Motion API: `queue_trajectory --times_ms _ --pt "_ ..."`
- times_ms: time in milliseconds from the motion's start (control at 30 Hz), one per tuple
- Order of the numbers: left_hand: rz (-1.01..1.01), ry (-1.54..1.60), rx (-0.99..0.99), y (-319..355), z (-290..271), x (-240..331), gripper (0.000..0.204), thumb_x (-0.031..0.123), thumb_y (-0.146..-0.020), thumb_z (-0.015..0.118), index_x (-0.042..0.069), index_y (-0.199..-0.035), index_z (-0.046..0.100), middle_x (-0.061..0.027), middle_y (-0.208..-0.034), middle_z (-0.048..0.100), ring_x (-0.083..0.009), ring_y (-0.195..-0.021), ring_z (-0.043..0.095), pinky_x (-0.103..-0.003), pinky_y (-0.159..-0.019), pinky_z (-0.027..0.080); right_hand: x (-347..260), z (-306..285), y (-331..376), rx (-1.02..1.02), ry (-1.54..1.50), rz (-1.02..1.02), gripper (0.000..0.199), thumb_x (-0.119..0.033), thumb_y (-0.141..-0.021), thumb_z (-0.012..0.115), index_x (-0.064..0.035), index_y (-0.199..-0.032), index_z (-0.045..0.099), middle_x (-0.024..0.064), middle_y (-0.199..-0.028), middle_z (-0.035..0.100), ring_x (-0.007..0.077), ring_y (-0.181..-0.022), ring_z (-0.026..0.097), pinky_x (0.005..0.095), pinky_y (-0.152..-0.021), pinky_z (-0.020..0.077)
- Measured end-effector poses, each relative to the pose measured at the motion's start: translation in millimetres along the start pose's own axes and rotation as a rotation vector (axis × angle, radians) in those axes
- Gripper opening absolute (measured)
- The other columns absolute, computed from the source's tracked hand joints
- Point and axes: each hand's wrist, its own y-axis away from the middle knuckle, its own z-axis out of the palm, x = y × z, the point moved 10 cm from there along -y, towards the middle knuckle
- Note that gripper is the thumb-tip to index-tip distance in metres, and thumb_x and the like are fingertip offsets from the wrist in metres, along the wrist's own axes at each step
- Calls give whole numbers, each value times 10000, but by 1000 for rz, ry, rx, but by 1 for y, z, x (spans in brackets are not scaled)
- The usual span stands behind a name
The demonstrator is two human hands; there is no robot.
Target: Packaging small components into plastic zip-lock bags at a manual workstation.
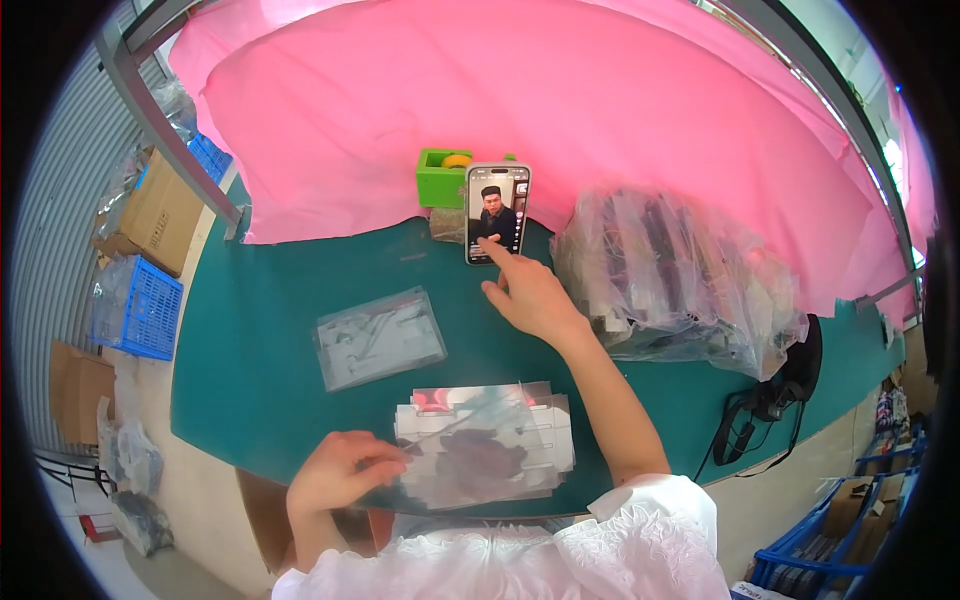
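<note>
My right hand reaches forward and its index finger touches the lower part of the screen of an upright smartphone, which leans against a green tape dispenser. My left hand rests at the near table edge, fingers pinching the left side of a stack of clear plastic-wrapped cards. A single clear bag with small parts lies flat further out on the green table.
A big heap of clear bagged items sits at the right. Pink cloth hangs behind the table. A black strap and pouch lie at the right edge. Blue crates and cardboard boxes stand on the floor at left.
</note>
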Motion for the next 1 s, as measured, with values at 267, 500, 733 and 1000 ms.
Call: queue_trajectory --times_ms 267,500,733,1000 --pt "32 -49 -24 -1 3 -4 197 149 -822 705 55 -988 756 -73 -718 708 -187 -697 639 -328 -638 514 5 -33 -12 281 -57 36 813 -167 -895 627 -116 -1555 154 175 -861 630 353 -771 643 456 -713 502" --pt "49 1 -38 -10 5 5 188 133 -809 727 45 -973 749 -85 -739 700 -185 -649 669 -308 -608 511 -54 -13 26 -125 -503 -177 515 -166 -920 646 -52 -1396 484 99 -856 663 184 -683 628 312 -629 504" --pt "168 19 82 -29 -10 41 270 84 -722 797 33 -979 736 -90 -760 703 -155 -611 674 -275 -568 483 -112 18 89 -618 -685 -367 363 -309 -947 642 -53 -1205 639 91 -837 689 189 -705 646 323 -667 509" --pt "241 284 447 -14 -44 45 333 16 -705 773 13 -1033 712 -65 -772 708 -135 -713 665 -262 -657 486 -104 32 113 -759 -1155 -116 218 -140 -951 647 -35 -1087 514 28 -870 612 83 -714 554 285 -639 497"
